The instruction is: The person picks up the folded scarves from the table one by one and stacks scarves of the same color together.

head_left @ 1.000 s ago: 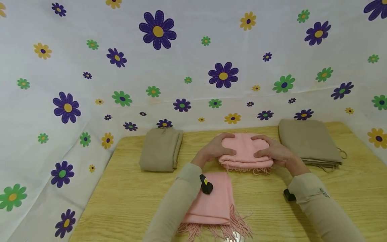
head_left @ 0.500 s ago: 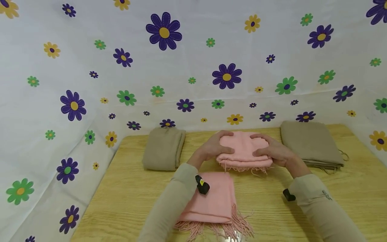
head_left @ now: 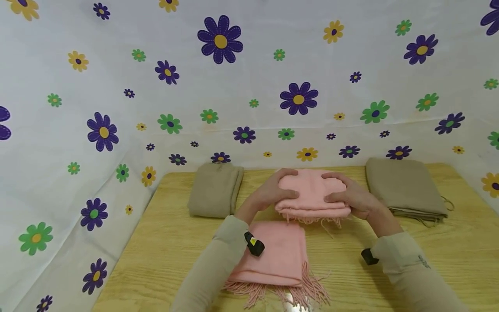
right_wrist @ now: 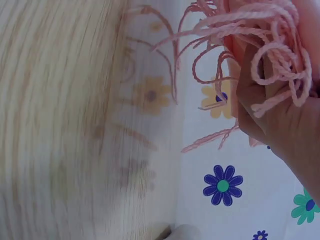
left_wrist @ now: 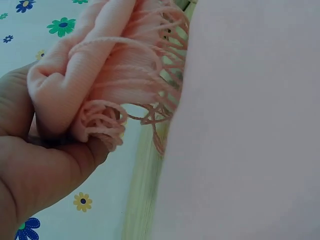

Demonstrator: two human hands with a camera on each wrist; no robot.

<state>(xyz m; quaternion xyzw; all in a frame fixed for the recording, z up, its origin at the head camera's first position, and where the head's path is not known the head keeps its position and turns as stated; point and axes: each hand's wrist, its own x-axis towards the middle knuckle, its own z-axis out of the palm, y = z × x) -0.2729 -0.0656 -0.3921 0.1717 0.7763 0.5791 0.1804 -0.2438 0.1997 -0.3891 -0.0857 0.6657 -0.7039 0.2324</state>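
The held scarf (head_left: 312, 188) looks like matt, finely ribbed cloth with twisted-yarn fringe (left_wrist: 102, 120), the other scarf (head_left: 280, 251) matt too, the beige cloths (head_left: 403, 186) smooth and matt, the table (head_left: 163, 255) lightly glossy grained wood, the backdrop (head_left: 249, 69) smooth sheeting.

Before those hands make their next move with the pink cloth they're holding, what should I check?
1. Left hand gripping the held pink cloth: ok.
2. Right hand gripping its opposite end: ok.
3. Its folded body lifted off the table: ok.
4. Its fringe tucked in: not ok, strands dangle below.
5. Lower pink cloth folded, lying on the table: ok.
6. Left sleeve clear of the lower pink cloth: cannot tell; they overlap in the head view.
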